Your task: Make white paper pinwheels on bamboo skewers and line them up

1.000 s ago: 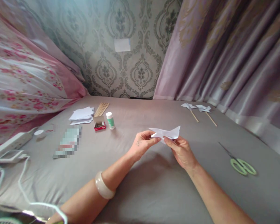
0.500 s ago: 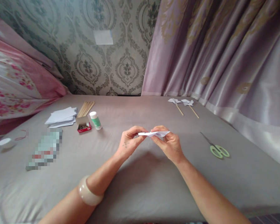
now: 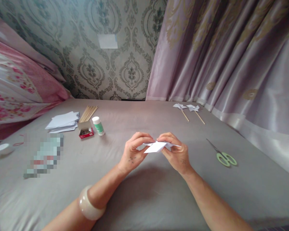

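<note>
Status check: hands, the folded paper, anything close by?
Left hand and right hand both pinching folded white paper, held above the grey sheet. Scissors lie right, apart.

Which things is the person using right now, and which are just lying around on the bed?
In use:
- folded white paper, pinched between the left hand and the right hand

Lying about:
- green scissors
- two paper pinwheels on sticks
- stack of white paper
- wooden sticks
- small red box
- white bottle
</note>
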The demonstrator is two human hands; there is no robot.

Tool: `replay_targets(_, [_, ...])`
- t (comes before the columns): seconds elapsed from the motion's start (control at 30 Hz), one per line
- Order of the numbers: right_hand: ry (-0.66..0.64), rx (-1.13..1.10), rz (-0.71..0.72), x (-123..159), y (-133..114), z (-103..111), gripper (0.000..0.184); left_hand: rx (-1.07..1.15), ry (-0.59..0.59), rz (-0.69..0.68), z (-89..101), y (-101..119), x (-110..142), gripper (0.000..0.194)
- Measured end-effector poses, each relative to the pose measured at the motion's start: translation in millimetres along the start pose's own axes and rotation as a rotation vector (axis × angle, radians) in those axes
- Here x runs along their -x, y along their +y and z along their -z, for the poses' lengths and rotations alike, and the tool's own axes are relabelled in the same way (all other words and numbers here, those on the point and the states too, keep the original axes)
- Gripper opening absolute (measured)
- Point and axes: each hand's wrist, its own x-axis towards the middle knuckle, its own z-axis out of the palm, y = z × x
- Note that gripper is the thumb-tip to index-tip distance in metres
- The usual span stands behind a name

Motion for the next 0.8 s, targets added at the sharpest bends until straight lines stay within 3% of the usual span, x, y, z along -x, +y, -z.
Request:
replay_targets(0.2, [-0.004,-0.054,-0.072,-1.3,0.9,-1.2,0.006,0.029,-0.022,0.001,-1.3,-10.3,-0.8,0.01])
replay_targets(0.3, [0.03,-0.228,-0.321,-1.7,6.7,-4.6,0.01,0.079,-0.044,0.107,-2.0,-17.1,-2.9,0.012])
replay_targets(0.4, [0.137,-0.517,-0.647,-2.4,14.2,-9.1,0.024,0.163,-0.044,0.321,2.4,-19.7,-8.8,0.022])
replay_targets(0.47, [0.2,-0.666,-0.788,-3.5,18.1,-11.1,0.031,0.235,-0.005,0.439,10.5,-18.4,-15.2,0.028])
replay_targets(0.53, [0.248,-0.758,-0.884,-4.9,20.5,-11.9,0.033,0.255,0.077,0.471,23.5,-16.1,-22.9,0.029])
replay_targets(0.63, [0.306,-0.863,-1.004,-7.0,22.5,-10.8,0.032,0.215,0.193,0.387,51.8,-16.0,-35.1,0.025])
replay_targets(0.8, [0.251,-0.972,-1.17,-6.9,26.2,-5.4,0.02,0.162,0.455,0.319,116.4,-31.4,-53.3,0.021])
